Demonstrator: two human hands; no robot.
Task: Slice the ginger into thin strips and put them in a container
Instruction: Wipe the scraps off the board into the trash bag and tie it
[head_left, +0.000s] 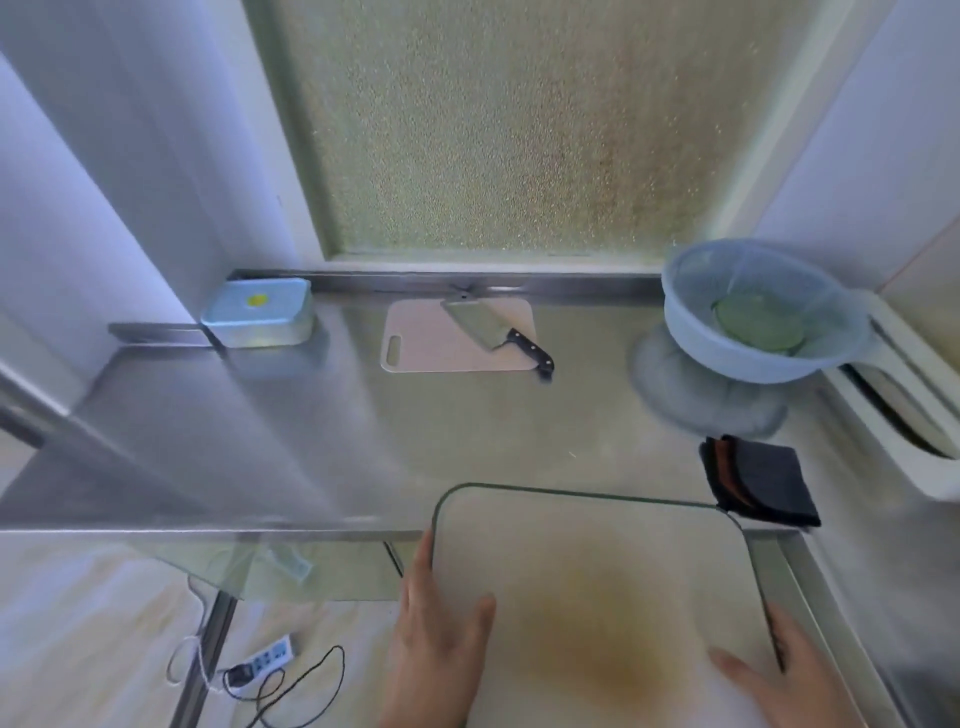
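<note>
Brushed steel counter (467, 426), frosted pebbled glass (519, 130)

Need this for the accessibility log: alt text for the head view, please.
Both hands, left and right, grip the side edges of a large pale board at the near edge of a steel counter. Farther back, a cleaver lies on a small cutting board, a lidded container sits left, a blue colander right, and a dark cloth beside the large board.

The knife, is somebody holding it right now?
No, the knife lies alone on the small cutting board, far from both hands.
</note>
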